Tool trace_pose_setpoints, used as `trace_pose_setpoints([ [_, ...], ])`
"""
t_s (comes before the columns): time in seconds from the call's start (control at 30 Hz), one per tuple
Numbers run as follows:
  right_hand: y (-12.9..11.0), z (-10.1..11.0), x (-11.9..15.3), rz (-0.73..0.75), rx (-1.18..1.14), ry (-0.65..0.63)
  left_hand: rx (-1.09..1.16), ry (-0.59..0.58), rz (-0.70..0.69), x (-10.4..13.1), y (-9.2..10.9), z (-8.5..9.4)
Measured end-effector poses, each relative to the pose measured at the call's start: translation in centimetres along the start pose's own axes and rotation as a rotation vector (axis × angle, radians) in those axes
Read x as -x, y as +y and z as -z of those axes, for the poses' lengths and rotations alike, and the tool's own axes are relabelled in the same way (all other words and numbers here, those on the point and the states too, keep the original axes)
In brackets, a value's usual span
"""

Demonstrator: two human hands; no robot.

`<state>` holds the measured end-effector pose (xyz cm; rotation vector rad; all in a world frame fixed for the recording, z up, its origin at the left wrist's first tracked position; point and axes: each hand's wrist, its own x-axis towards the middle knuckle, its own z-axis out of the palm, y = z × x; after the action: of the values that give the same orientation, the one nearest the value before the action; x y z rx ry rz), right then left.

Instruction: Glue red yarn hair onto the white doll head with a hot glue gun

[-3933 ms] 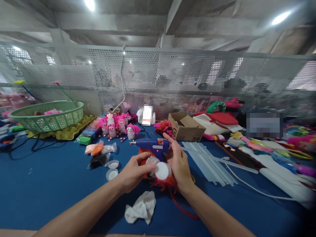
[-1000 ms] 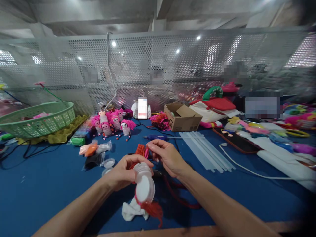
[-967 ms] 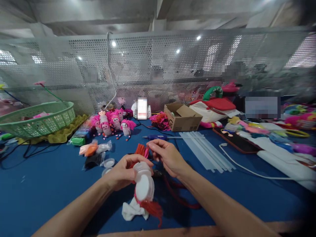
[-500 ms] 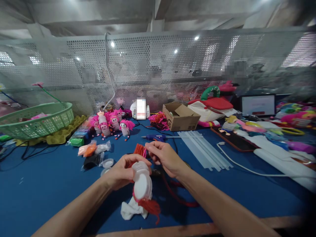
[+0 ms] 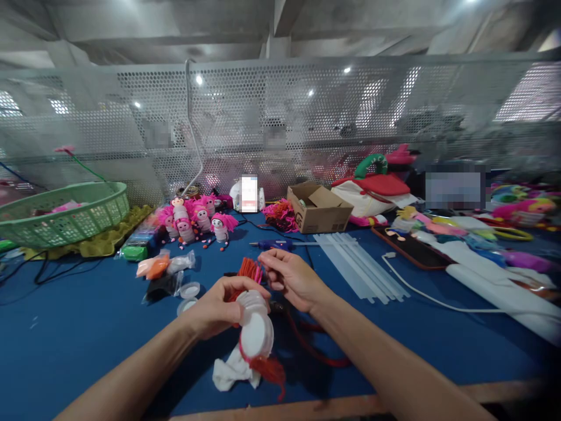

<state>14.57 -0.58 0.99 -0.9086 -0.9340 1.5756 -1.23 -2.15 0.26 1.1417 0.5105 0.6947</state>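
White round plastic pieces joined in a stack (image 5: 255, 334) are held between the fingers of my left hand (image 5: 215, 308). Red yarn (image 5: 268, 369) hangs from the lower end of the stack. Above the stack, a bundle of orange-red yarn (image 5: 249, 269) with a pink strand stands up by my left fingertips. My right hand (image 5: 290, 278) is beside that bundle, its thumb and forefinger pinched together at the pink strand; what lies between them is too small to name. A crumpled white cloth (image 5: 235, 372) rests on the table below.
Pink-haired dolls (image 5: 199, 219) stand at the back left, near a green basket (image 5: 87, 213). A cardboard box (image 5: 326, 219), a blue glue gun (image 5: 276, 244) and clear sticks (image 5: 362, 268) lie beyond my hands. Clay packets (image 5: 160, 266) and round lids (image 5: 190, 290) are to the left.
The lower end of the white stack has shifted slightly to the right. Both hands keep nearly the same place, and the whole view has moved a little.
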Motion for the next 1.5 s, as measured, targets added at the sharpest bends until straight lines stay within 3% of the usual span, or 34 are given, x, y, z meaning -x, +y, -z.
trace_pose_setpoints([
  [0.17, -1.4, 1.2, -0.7, 0.188, -0.108, 0.169, 0.093, 0.109, -0.060, -0.2, 0.0, 0.1],
  [0.33, -3.6, 3.1, -0.8, 0.505, -0.061, 0.354, 0.271, 0.314, -0.140, -0.9, 0.4, 0.2],
  [0.4, -3.7, 3.0, -0.3, 0.577, 0.056, 0.329, 0.317, 0.358, -0.156, -1.0, 0.6, 0.2],
  [0.53, -2.9, 1.2, 1.4, 0.567, 0.370, 0.135, 0.394, 0.386, -0.167, -1.2, 0.6, 0.0],
  [0.7, -2.2, -0.7, 3.3, 0.790, 0.686, 0.124, 0.426, 0.458, -0.144, -1.5, 0.3, -0.1],
  [1.1, -2.1, -0.4, 3.0, 0.569, 0.529, 0.122, 0.426, 0.436, -0.142, -1.6, 0.2, -0.1],
  [1.3, -2.1, -0.4, 2.9, 0.650, 0.692, 0.143, 0.424, 0.428, -0.152, -1.6, 0.1, -0.1],
  [1.5, -1.7, -0.9, 3.2, 0.736, 0.709, 0.163, 0.407, 0.396, -0.170, -1.5, 0.1, -0.4],
])
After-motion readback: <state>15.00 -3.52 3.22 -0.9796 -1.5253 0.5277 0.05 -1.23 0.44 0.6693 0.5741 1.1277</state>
